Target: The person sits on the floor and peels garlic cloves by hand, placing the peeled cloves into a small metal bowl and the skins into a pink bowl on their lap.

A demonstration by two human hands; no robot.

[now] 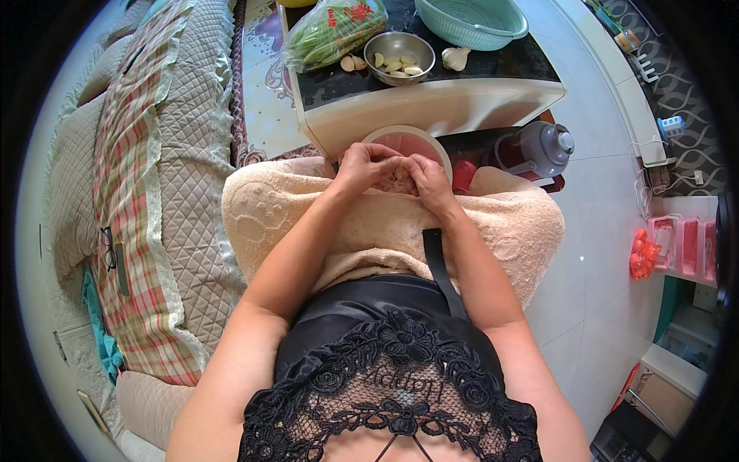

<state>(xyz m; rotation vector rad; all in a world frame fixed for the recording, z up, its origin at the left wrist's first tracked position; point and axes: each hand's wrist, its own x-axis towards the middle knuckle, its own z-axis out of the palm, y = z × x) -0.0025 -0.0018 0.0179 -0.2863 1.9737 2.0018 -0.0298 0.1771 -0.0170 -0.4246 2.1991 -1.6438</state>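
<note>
My left hand (364, 167) and my right hand (428, 179) meet over a bin (440, 151) with a pale rim and reddish inside. Between the fingertips is a small pale piece, likely a garlic clove (402, 162), mostly hidden by the fingers. Below it, garlic skins seem to lie in the bin. On the dark tabletop ahead, a steel bowl (400, 80) holds several peeled garlic cloves (392, 63). Unpeeled cloves (347, 63) lie just left of the bowl, and a garlic bulb (456, 58) sits to its right. A peach towel (381, 231) covers my lap.
A plastic bag of green vegetables (338, 34) and a turquoise plastic basket (473, 29) stand on the table (323, 92). A grey thermos (540, 150) is low at the right, near a red object (463, 176). A quilted sofa (190, 173) runs along the left.
</note>
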